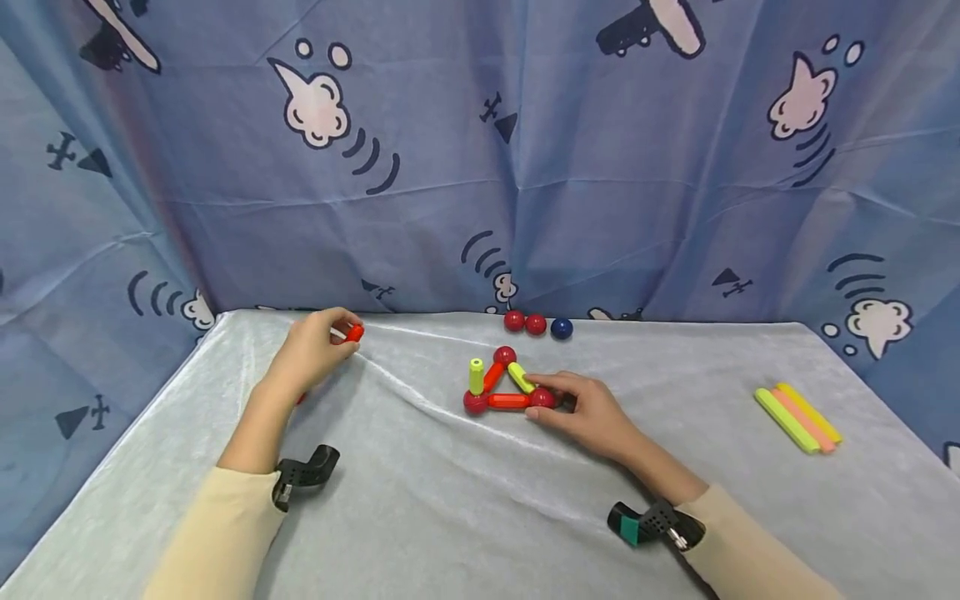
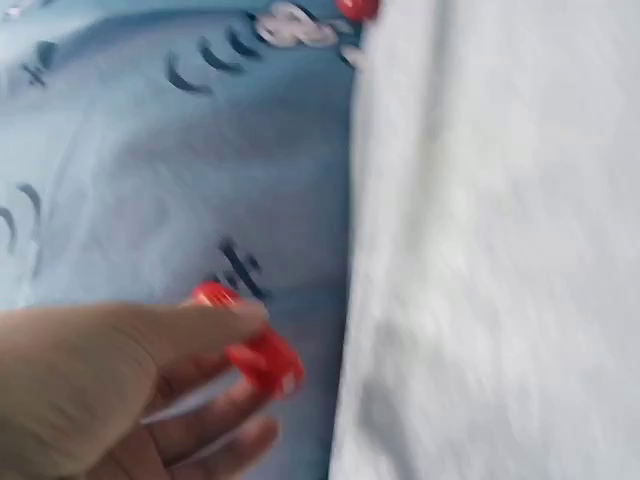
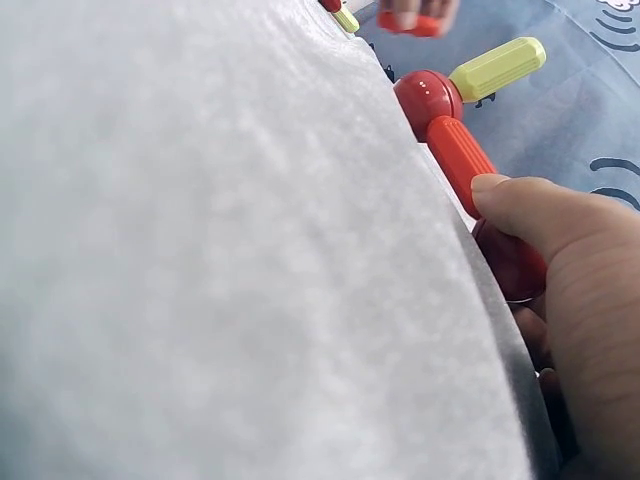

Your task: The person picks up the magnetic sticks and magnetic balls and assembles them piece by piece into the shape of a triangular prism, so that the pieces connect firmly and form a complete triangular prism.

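Note:
Between thumb and fingers my left hand [image 1: 315, 346] pinches a short red rod [image 1: 355, 333], raised over the left part of the table; the left wrist view shows this red rod [image 2: 265, 360] blurred. My right hand [image 1: 588, 412] grips the right corner ball [image 1: 542, 399] of a flat triangle built from balls and rods. Two sides of it are red rods [image 1: 508, 402], and the third is a yellow-green rod [image 1: 521, 377]. From the left corner ball [image 1: 475, 402] another yellow-green rod [image 1: 476, 377] stands upright. The far corner is a red ball [image 1: 505, 356].
Behind the triangle, two red balls [image 1: 536, 325] and a blue ball [image 1: 562, 328] lie near the table's back edge. Three longer sticks, one of them yellow [image 1: 810, 412], lie together at the right. A red piece [image 1: 302, 398] is mostly hidden by the left forearm. A patterned curtain [image 1: 435, 167] hangs behind.

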